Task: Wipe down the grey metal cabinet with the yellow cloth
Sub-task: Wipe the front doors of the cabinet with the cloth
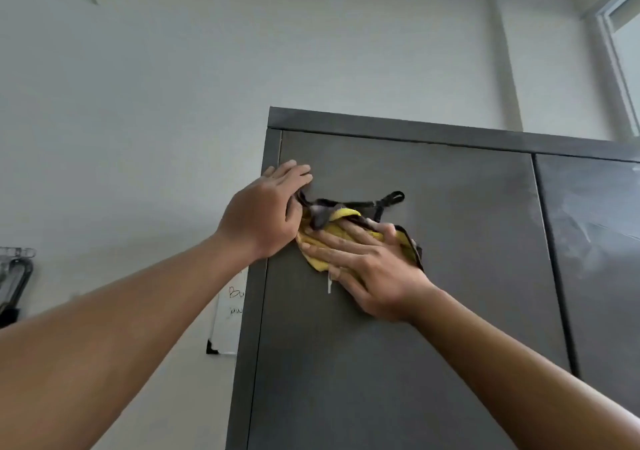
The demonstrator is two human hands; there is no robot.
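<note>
Yellow cloth [313, 243] bunched flat against upper left door of grey metal cabinet [450, 259]. Right hand [367, 276] presses it, straight spread fingers [346, 247] lying on top. Left hand [263, 210] pinches cloth's dark corner between thumb and fingers, beside door edge.

White wall [173, 86] w/ window frame [616, 51] top rt, whiteboard [228, 318] lower left, soft daylight.

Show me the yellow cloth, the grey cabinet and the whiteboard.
yellow cloth [341, 215]: head view, its top yellow fold.
grey cabinet [381, 363]: head view, bare left door.
whiteboard [228, 325]: head view, lower white face.
</note>
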